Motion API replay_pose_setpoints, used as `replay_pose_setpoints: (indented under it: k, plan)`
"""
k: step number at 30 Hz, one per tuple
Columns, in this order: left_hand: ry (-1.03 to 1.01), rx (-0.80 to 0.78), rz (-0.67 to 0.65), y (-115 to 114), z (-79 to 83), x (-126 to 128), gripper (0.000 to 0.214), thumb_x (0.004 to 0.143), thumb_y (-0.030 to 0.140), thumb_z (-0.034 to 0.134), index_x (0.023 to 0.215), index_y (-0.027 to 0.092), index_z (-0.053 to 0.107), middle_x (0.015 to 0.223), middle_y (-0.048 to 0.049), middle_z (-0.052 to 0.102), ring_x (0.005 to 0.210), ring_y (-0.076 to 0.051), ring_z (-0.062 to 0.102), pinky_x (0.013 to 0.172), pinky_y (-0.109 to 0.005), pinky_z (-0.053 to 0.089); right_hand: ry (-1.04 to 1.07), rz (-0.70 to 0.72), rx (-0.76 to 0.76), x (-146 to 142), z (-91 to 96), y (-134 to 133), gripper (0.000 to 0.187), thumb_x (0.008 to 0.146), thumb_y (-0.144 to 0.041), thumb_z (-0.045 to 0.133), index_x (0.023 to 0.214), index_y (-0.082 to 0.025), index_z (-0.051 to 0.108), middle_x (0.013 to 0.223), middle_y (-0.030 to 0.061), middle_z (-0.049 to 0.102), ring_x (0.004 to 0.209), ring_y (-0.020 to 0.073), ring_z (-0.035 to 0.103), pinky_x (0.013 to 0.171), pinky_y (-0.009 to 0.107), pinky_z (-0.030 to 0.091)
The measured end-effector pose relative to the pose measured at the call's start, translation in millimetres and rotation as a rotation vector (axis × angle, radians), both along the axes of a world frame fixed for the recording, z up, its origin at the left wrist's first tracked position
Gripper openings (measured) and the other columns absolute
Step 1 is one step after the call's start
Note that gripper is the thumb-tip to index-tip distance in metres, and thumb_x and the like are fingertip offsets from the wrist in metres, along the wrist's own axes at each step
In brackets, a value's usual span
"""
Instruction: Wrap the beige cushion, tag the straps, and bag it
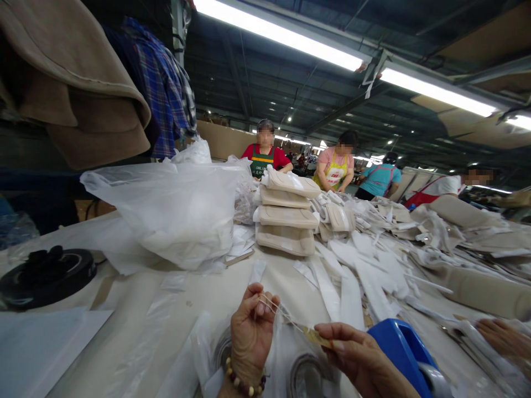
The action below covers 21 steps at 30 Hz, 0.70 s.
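Observation:
My left hand (254,327), with a beaded bracelet at the wrist, is closed with the fingertips pinching a loop of thin pale string (286,314). The string runs taut to the right, into a small tan tag (316,337). Thumb and fingers of my right hand (357,354) pinch that tag. Below and between the hands, rolls of clear tape or film (309,376) lie on the table, partly hidden by the hands. A blue tape dispenser (404,348) stands just right of my right hand.
Stacked beige padded pieces (286,237) stand ahead, beside a large translucent plastic bag (178,210). White strips and beige parts (373,265) spread over the right side. A black round object (45,276) lies at left. Another person's hand (504,337) is at far right; several co-workers stand beyond.

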State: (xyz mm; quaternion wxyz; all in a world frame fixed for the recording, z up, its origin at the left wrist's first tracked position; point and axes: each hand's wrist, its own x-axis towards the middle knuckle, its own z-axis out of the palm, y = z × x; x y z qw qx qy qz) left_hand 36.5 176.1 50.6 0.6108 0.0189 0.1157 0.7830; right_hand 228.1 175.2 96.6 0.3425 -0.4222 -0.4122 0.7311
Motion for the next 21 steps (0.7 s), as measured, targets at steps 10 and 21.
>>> replay_pose_setpoints:
  k: [10,21]
  plan:
    - [-0.063,0.053,0.027,1.6,0.5,0.4,0.019,0.053,0.011,0.07,0.07,0.015,0.066,0.041,0.0089,0.041,0.048,-0.005,0.044,0.071,-0.024,0.051,-0.015,-0.134,-0.049,-16.5,-27.9,6.6,0.032,0.06,-0.033,0.083,0.08,-0.014,0.067,0.06,-0.0004,0.065,0.044,0.0042,0.056,0.041,0.01,0.042]
    - [-0.409,0.194,-0.079,-5.4,4.4,-9.3,0.021,0.055,0.002,0.063,0.073,0.011,0.061,0.044,0.0098,0.041,0.045,-0.002,0.044,0.056,-0.015,0.047,0.27,-0.008,-0.168,-55.8,-24.1,2.8,0.036,0.063,-0.031,0.079,0.094,-0.015,0.068,0.072,0.0002,0.067,0.059,0.0096,0.06,0.05,0.02,0.047]
